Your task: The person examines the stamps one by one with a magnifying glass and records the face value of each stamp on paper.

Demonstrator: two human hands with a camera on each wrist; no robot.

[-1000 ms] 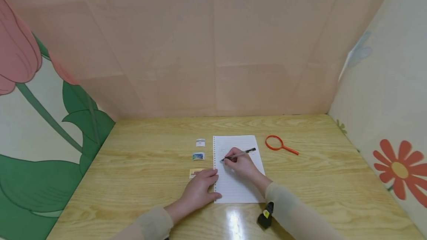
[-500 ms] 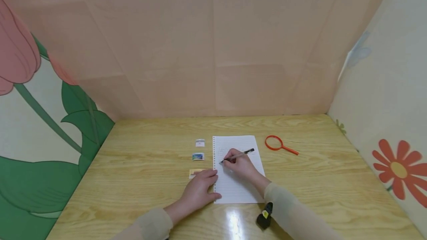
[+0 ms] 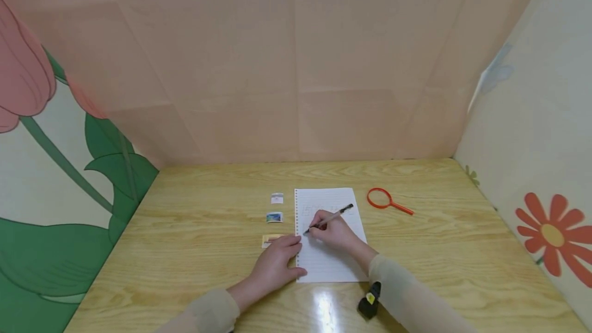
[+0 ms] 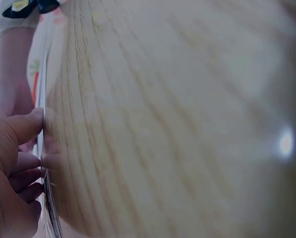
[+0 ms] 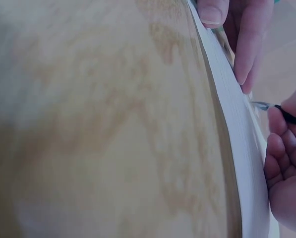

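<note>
My right hand (image 3: 334, 229) pinches a pen (image 3: 341, 211) with a dark grip and a black end. The pen's tip meets lined white paper (image 3: 330, 266) with punched holes down its left side, just below a row of faint writing. In the right wrist view, the pen (image 5: 286, 114) points at the sheet while the lower fingers curl against it. Along the paper's left edge rests my left hand (image 3: 276, 261), its fingers fairly straight and its thumb on the lower corner. Part of a yellowish stamp-like card (image 3: 272, 239) is hidden under that hand.
Left of the paper lie a blue picture card (image 3: 275, 217) and a small pale card (image 3: 277, 198). A red magnifying glass (image 3: 390, 202) is to the right, on the wooden table (image 3: 194, 230). Painted walls enclose the table at the sides and a pinkish sheet (image 3: 296, 66) hangs behind.
My right hand and the pen tip have shifted slightly down and left on the paper, and more of the writing above shows. My left hand has stayed in place.
</note>
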